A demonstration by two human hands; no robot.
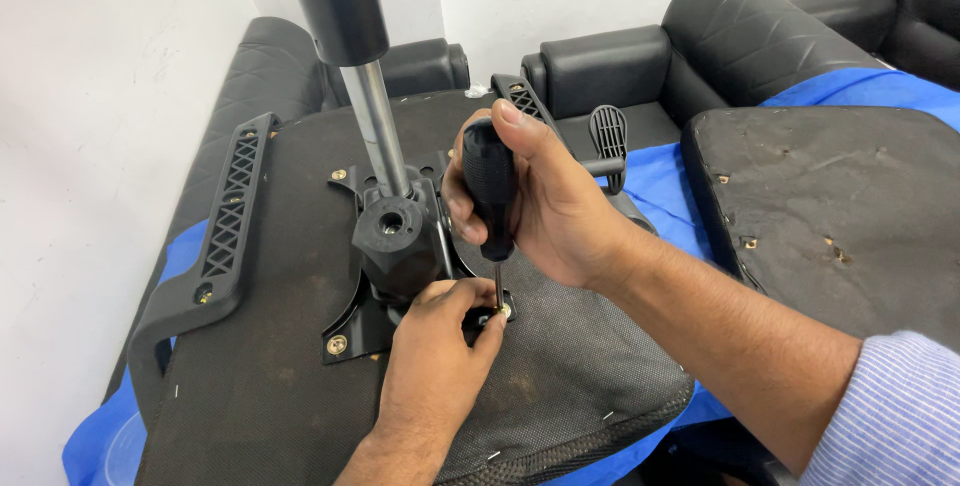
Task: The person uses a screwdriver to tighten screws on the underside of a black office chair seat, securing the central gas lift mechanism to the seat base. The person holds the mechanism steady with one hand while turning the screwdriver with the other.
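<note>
My right hand grips the black handle of a screwdriver held upright, tip down on a brass screw at the corner of a black metal mechanism plate. My left hand rests on the upturned chair seat, its fingertips steadying the screwdriver shaft at the screw. The plate carries a black hub with a chrome gas-lift cylinder rising from it.
Black armrests are fixed to the seat at the left and at the back. A lever handle sticks out on the right. A second upturned seat lies on blue plastic sheeting over black sofas.
</note>
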